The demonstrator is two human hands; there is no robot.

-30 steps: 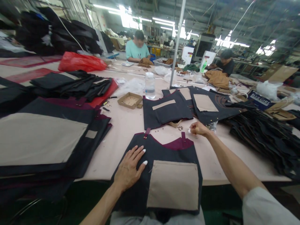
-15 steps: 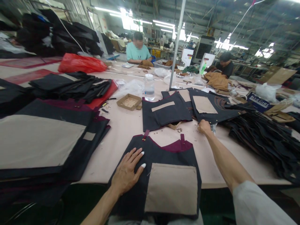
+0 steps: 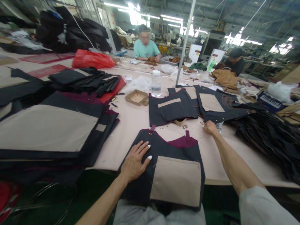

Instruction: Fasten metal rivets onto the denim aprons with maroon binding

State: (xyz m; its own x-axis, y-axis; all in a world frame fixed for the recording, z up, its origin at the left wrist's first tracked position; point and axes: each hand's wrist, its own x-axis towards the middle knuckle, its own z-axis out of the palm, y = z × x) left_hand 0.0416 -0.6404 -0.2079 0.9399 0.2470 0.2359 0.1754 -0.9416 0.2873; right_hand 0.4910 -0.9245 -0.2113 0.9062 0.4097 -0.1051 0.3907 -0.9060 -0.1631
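A dark cloth panel (image 3: pixel 161 148) with a large beige pocket patch (image 3: pixel 177 181) and maroon neckline lies in front of me, its lower end over the table edge. Two maroon tabs stick up at its top; the left tab (image 3: pixel 152 129) carries small metal studs. My left hand (image 3: pixel 136 161) rests flat on the panel's left side, fingers spread, with white coverings on two fingertips. Beyond the panel's right corner, my right hand (image 3: pixel 210 128) is down at the tabletop with fingers curled together beside tiny metal pieces. Whatever lies between those fingertips is hidden.
Loose metal fittings (image 3: pixel 184 127) lie near a partly covered box. A cardboard tray (image 3: pixel 136 97) of small parts and a water bottle (image 3: pixel 156 83) stand farther back. Dark panels are stacked left (image 3: pixel 47 125) and right (image 3: pixel 264 137). Two people sit across the table.
My right hand has moved right and away from the panel's corner, to the tabletop by the dark pieces. The left hand stays on the panel. The camera view has shifted slightly.
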